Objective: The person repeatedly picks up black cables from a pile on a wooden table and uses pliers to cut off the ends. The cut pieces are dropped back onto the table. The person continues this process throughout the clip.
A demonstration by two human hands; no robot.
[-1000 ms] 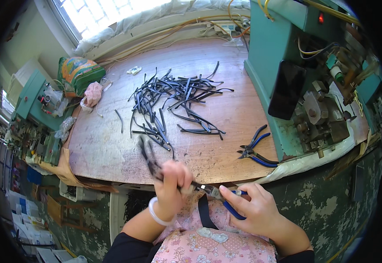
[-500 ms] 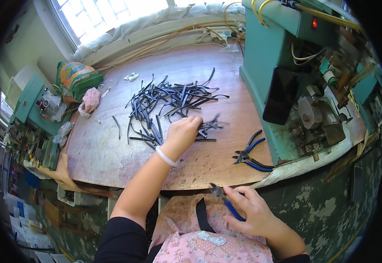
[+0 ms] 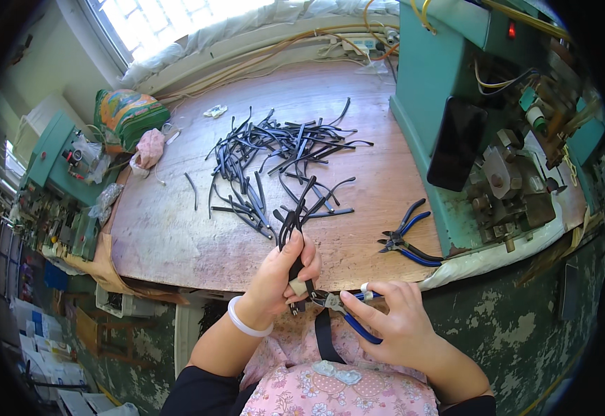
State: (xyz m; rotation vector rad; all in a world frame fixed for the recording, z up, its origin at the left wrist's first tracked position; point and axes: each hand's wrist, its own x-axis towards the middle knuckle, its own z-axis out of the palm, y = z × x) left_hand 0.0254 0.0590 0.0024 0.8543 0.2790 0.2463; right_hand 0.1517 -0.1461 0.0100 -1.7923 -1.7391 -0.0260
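My left hand (image 3: 273,277) is closed round a small bundle of black eyeglass temples (image 3: 294,223), their curved ends fanning up above the thumb. Pale tape wraps one of its fingers. In my right hand (image 3: 399,322) are blue-handled side cutters (image 3: 363,328), gripped by the handles. Their jaws are at the lower ends of the bundle, just below my left fingers; whether they bite on a temple I cannot tell. A loose heap of similar temples (image 3: 292,142) lies on the wooden table (image 3: 170,253) beyond my hands.
Another pair of blue-handled cutters (image 3: 408,244) lies at the table's right. Beside it stands a green machine (image 3: 413,97) with a black phone (image 3: 457,142) upright against it. At the left are another green machine (image 3: 59,156), a colourful bag (image 3: 125,118) and a pink cloth bundle (image 3: 148,150).
My left hand has come back from the heap toward my body, with a bundle of temples held upright. My right hand has brought the cutters' jaws up to the bundle's lower ends.
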